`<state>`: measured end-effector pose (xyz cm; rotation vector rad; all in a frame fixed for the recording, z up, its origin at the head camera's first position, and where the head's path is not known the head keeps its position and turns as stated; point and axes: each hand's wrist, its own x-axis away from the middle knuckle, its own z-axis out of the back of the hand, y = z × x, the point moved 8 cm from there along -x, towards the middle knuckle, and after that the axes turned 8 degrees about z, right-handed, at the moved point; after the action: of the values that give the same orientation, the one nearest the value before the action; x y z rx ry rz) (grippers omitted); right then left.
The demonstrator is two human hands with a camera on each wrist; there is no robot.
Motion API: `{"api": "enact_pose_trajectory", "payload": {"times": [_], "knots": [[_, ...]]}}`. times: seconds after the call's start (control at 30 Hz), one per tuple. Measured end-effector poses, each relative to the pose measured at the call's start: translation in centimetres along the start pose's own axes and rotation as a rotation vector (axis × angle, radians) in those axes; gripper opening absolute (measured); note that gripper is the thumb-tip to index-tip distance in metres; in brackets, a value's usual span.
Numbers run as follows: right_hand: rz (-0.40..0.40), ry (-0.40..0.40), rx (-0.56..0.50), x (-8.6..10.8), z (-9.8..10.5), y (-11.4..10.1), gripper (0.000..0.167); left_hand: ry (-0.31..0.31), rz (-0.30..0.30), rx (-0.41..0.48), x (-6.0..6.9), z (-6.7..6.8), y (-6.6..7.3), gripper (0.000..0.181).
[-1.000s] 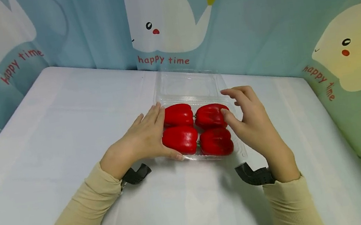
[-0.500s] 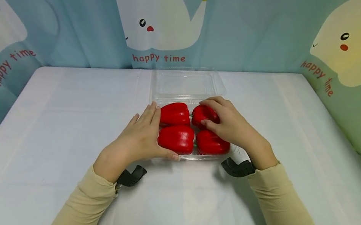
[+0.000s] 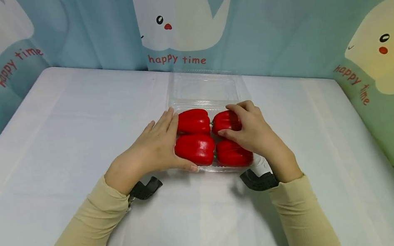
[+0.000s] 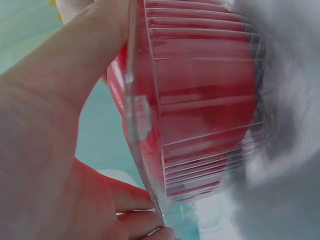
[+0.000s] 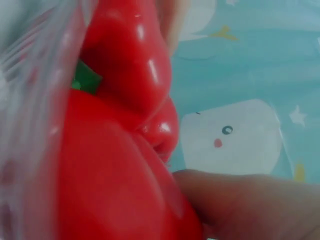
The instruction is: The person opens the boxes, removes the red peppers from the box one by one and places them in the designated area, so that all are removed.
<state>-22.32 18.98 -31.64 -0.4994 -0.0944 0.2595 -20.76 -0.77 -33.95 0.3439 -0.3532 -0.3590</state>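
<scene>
Several red bell peppers lie in a clear plastic clamshell container (image 3: 222, 170), two on its left side and two on its right. My left hand (image 3: 156, 147) rests along the container's left edge, fingers straight, thumb at the front rim. The left wrist view shows its ribbed clear wall (image 4: 205, 75) with red behind it. On the right, my right hand (image 3: 255, 131) holds the far right bell pepper (image 3: 224, 121) between thumb and fingers. The near right bell pepper (image 3: 231, 155) sits partly below that hand. Up close, the right wrist view shows a bell pepper (image 5: 110, 175) beside the thumb.
The container's transparent lid (image 3: 205, 89) lies folded back toward the curtain. A white cloth covers the table (image 3: 68, 124). A blue-green curtain (image 3: 281, 23) printed with whales rises at the back and both sides.
My right hand moved left from beside the container onto the far right bell pepper and took hold of it. The left hand stayed at the left edge; the head view shifted slightly.
</scene>
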Motion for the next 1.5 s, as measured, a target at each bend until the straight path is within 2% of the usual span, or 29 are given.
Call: {"api": "enact_pose_trajectory", "payload": {"times": [0.13,0.33,0.53,0.9,1.17,1.5], "knots": [[0.024,0.018,-0.016,-0.2,0.0,0.1,0.065,-0.007,0.007,0.000,0.0,0.0,-0.1,0.138],[0.102,0.101,-0.007,-0.5,0.2,-0.1,0.059,0.005,0.011,-0.001,0.0,0.2,-0.3,0.137],[0.124,0.146,-0.005,-0.3,0.1,-0.1,0.056,-0.002,0.014,0.004,0.0,-0.1,-0.4,0.137],[0.176,0.262,-0.009,0.3,0.9,-0.4,0.055,-0.003,0.007,-0.001,0.1,0.0,-0.2,0.137],[0.158,0.299,-0.135,0.5,1.5,0.5,0.051,-0.001,0.004,-0.006,-0.1,0.1,0.0,0.137],[0.144,0.317,-0.220,0.7,2.1,1.2,0.049,-0.006,0.005,-0.006,-0.3,0.1,0.0,0.136]]}}
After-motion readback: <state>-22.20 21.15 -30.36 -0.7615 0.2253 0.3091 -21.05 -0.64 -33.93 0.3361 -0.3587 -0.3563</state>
